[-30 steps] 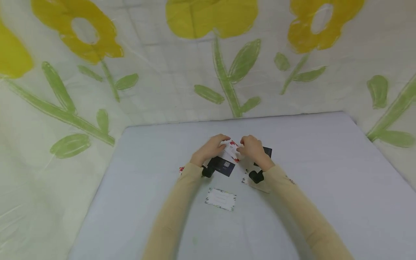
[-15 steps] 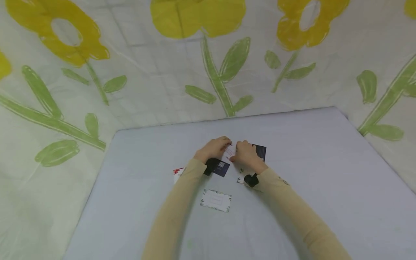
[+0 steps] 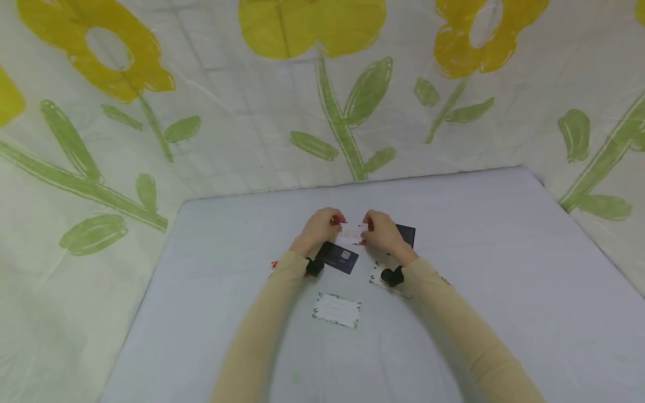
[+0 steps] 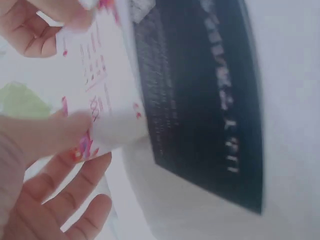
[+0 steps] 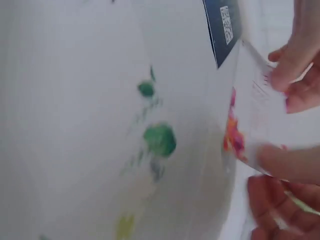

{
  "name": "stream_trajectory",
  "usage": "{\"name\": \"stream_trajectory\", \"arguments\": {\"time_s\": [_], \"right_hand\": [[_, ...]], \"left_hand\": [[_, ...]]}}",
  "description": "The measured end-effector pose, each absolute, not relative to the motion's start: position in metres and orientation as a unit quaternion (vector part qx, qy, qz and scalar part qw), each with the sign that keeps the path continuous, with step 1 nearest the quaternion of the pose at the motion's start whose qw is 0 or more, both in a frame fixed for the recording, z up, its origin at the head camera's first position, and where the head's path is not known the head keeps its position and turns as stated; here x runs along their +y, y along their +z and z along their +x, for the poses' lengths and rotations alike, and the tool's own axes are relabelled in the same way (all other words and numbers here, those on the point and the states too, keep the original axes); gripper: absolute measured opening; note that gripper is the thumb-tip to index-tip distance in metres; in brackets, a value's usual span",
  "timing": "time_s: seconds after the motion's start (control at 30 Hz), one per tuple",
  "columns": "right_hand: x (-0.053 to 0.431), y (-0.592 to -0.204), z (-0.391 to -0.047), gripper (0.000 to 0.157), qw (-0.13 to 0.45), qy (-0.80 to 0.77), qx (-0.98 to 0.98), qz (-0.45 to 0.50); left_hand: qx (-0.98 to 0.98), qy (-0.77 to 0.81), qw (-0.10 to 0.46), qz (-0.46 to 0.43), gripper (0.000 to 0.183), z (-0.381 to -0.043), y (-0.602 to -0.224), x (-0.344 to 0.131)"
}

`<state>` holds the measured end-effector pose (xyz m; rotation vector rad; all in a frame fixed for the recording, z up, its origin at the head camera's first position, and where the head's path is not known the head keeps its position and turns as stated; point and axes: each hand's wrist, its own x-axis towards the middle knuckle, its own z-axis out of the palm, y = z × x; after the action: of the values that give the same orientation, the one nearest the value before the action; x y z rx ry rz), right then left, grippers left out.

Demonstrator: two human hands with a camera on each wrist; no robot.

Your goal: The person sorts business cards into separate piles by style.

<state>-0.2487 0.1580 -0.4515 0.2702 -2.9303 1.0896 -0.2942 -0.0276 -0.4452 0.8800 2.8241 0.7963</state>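
Between my two hands a white business card (image 3: 351,233) with red flowers at its corners and fine printed lines is held up near the middle of the table. My left hand (image 3: 322,224) pinches one end, its thumb on the printed face and its fingers behind, as the left wrist view shows. At the other end my right hand (image 3: 381,230) pinches the card between thumb and fingers; this hand is blurred in the right wrist view. Just below the held card lies a dark navy card (image 3: 335,257) with a square code, partly beside the left wrist.
Nearer to me lies a white card (image 3: 337,309) with a leafy border. Another leafy card (image 3: 377,275) is partly covered by the right wrist. A black card (image 3: 406,235) shows beyond the right hand, and a red-flowered card (image 3: 274,265) peeks from under the left sleeve.
The held card has turned from a steep slant to nearly level. The hands came close together half a second ago, largely covering it, and have since spread to its two ends.
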Motion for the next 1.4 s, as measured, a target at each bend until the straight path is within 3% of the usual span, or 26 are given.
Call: {"name": "stream_trajectory", "arguments": {"time_s": [0.1, 0.2, 0.4, 0.67, 0.83, 1.4], "right_hand": [[0.15, -0.451, -0.251, 0.01, 0.059, 0.385, -0.916, 0.101], [0.138, -0.444, -0.25, 0.008, 0.078, 0.429, -0.893, 0.108], [0.111, -0.433, -0.245, 0.014, 0.012, 0.479, -0.87, 0.116], [0.072, -0.442, -0.237, 0.016, -0.073, 0.489, -0.858, 0.141], [0.055, -0.451, -0.236, 0.015, -0.075, 0.488, -0.854, 0.168], [0.028, -0.456, -0.23, 0.01, -0.103, 0.386, -0.899, 0.178]], "left_hand": [[0.897, 0.345, 0.012, 0.275, 0.015, -0.293, -0.443, -0.039], [0.876, 0.4, -0.003, 0.27, 0.013, -0.29, -0.434, -0.057], [0.862, 0.432, 0.005, 0.263, 0.008, -0.272, -0.418, -0.102], [0.887, 0.407, 0.065, 0.208, 0.011, -0.246, -0.421, -0.147], [0.895, 0.398, 0.086, 0.181, 0.013, -0.232, -0.428, -0.165], [0.908, 0.391, 0.054, 0.138, 0.014, -0.211, -0.449, -0.172]]}}
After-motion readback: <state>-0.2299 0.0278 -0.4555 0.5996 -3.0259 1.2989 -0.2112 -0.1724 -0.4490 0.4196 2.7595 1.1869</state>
